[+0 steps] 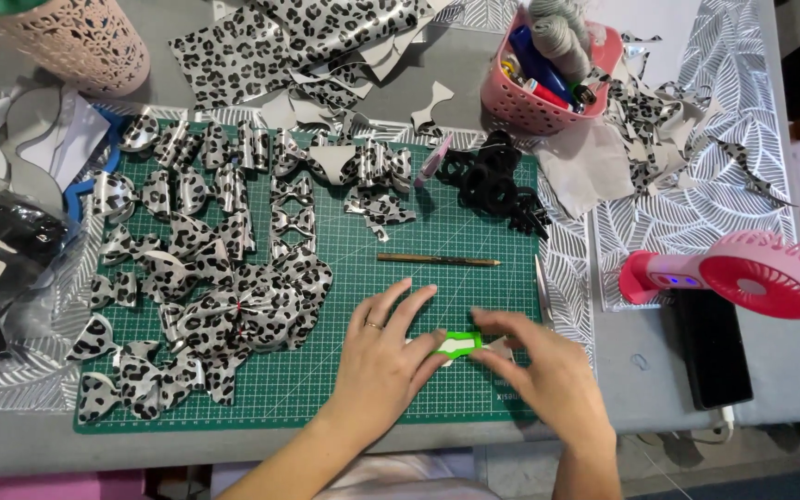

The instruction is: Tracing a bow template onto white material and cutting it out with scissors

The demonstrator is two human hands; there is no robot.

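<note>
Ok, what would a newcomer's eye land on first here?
Probably the leopard-print bows covering the left half of the green mat. Next, the bright green piece pinched between the left hand and right hand near the mat's front edge, and the pink fan at right.

A: Where is my camera?

B: I run it from far away. It sits on the person's head and looks almost straight down at the green cutting mat.

A: Is it near?

B: Quite near. Both arms come in from the bottom edge, and the left hand and right hand sit low in the middle.

A: Any other view?

B: No, I have just this one, so nothing is shared.
</note>
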